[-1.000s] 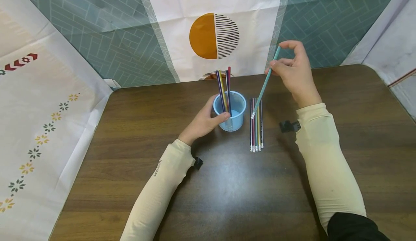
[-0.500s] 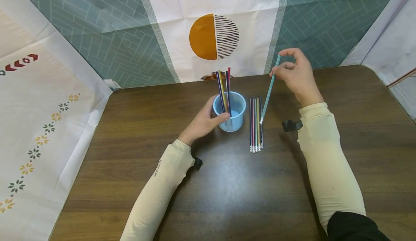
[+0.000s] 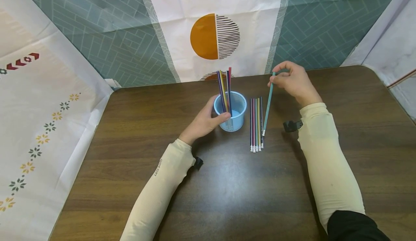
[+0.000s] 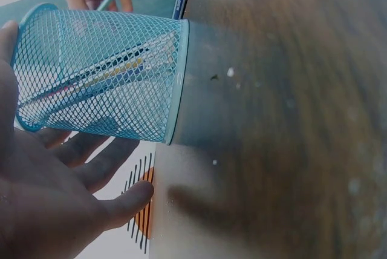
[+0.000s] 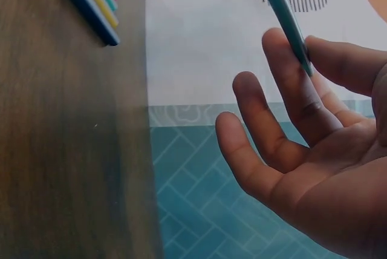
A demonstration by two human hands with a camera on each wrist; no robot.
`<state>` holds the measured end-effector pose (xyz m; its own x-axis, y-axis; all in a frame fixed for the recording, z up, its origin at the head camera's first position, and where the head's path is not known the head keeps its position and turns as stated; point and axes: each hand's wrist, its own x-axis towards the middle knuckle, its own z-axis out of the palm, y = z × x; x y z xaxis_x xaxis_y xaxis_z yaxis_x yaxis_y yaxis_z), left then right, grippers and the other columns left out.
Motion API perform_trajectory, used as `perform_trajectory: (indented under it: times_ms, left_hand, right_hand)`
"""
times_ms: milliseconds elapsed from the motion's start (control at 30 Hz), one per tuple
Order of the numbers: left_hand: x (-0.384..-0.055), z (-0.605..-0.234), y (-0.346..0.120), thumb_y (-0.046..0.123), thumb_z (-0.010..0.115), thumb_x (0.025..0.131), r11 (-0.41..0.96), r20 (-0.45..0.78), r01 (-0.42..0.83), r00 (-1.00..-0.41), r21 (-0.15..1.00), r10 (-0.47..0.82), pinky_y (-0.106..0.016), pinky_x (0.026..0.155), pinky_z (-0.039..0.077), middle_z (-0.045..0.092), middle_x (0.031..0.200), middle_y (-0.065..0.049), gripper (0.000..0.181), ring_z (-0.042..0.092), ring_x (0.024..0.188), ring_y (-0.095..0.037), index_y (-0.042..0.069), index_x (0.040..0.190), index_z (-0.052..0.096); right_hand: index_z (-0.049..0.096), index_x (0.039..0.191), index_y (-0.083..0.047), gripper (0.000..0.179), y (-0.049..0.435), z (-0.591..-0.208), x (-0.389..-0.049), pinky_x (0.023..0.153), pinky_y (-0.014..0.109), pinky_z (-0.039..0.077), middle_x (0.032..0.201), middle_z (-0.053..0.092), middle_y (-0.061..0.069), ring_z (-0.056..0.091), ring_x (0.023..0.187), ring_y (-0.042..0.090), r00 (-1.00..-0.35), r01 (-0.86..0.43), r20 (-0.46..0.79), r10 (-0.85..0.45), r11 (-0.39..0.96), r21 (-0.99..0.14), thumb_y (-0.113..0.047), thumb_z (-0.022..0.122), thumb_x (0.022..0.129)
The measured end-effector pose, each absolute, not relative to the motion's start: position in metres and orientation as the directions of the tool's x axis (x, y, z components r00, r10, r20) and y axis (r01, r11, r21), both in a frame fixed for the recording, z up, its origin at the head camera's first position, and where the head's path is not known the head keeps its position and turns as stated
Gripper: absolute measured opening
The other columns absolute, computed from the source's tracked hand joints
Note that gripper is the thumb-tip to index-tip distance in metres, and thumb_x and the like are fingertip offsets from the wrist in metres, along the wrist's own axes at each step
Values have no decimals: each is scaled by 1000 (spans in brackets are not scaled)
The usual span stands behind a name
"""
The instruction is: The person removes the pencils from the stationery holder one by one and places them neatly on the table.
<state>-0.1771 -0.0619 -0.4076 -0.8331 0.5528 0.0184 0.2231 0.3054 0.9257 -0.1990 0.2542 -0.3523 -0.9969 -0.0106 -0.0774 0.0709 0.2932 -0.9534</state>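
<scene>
A light blue mesh pencil cup (image 3: 236, 121) stands upright on the table with several pencils (image 3: 224, 89) leaning inside it. My left hand (image 3: 208, 120) holds the cup from its left side, thumb at the near rim and fingers along the wall. To the right of the cup, several striped pencils (image 3: 256, 125) lie side by side, silver ends toward me. With thumb and fingertips, my right hand (image 3: 294, 84) pinches the far end of a teal pencil (image 3: 268, 107). Its silver end points toward me, beside the row's right edge. The right wrist view shows this teal pencil (image 5: 281, 11) between thumb and fingers.
The brown wooden table (image 3: 227, 197) ends at the back against a patterned cloth (image 3: 253, 46). A white flowered cloth (image 3: 42, 161) hangs along the left side. Each wrist carries a small black camera mount, such as the right mount (image 3: 290, 126).
My right hand has come down and nearer with the teal pencil, whose silver end swung right from over the row to beside it. My left hand and the cup have stayed put.
</scene>
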Motion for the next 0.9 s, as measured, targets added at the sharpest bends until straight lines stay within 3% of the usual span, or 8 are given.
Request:
perform_trajectory:
  times_ms: [300,467,733,900]
  left_hand:
    - [-178,-409,-63,42,70,95,298,24,226,-832,927,555,-50,108,39,47,143,-6,79,46,128,-23,15,155,27]
    - [-177,-409,-63,41,70,95,296,19,219,-832,930,554,-50,108,38,47,143,-5,79,46,128,-22,16,156,27]
    - [-178,-409,-62,37,69,96,301,19,221,-833,928,553,-51,109,38,46,143,-5,77,45,128,-22,16,156,27]
    - [-178,-408,-62,33,69,97,301,16,218,-833,928,553,-51,109,38,46,144,-6,76,45,128,-23,16,156,26]
  right_hand:
    - [53,117,-3,21,256,-362,-202,91,41,44,93,75,1,63,101,18,-988,104,-139,-63,389,-915,-16,60,101]
    - [53,119,-4,21,255,-363,-202,92,40,41,99,75,3,56,112,27,-981,121,-176,-88,432,-894,-17,57,103]
    - [52,119,-1,23,255,-371,-205,104,53,37,103,75,7,54,116,30,-974,112,-188,-127,452,-885,-16,59,103]
    - [53,117,-1,21,256,-375,-207,96,45,42,103,75,7,55,112,26,-976,96,-176,-127,474,-875,-16,58,103]
